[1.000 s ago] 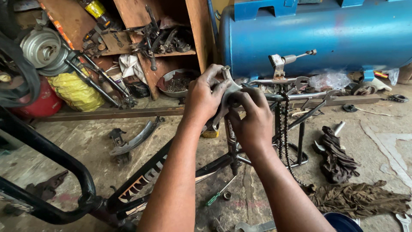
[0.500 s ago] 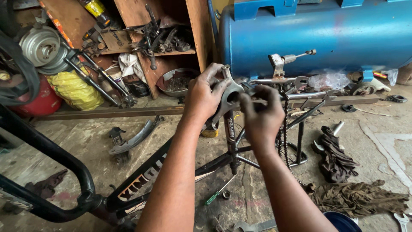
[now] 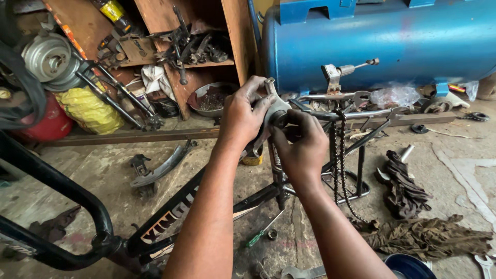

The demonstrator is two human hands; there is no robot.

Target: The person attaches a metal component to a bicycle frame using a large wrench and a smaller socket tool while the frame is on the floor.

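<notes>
An upturned black bicycle frame [image 3: 170, 209] lies on the concrete floor with its bottom bracket raised in front of me. My left hand [image 3: 243, 116] grips a grey metal wrench-like tool [image 3: 274, 106] set on the bracket shell. My right hand [image 3: 302, 142] is closed over the bracket end just right of it, fingers wrapped around the fitting. A greasy chain [image 3: 341, 160] hangs down from the frame's rear stays beside my right wrist.
A blue air tank [image 3: 382, 41] stands behind. A wooden shelf [image 3: 170, 46] holds tools and parts; a yellow bag [image 3: 88, 111] and metal pulleys [image 3: 49, 57] are at left. Dirty rags [image 3: 429, 235], a green-handled screwdriver [image 3: 258, 235] and a spanner [image 3: 305, 271] lie on the floor.
My right hand has shifted down and closed tighter over the bracket end. The left hand stays on the tool, turned slightly.
</notes>
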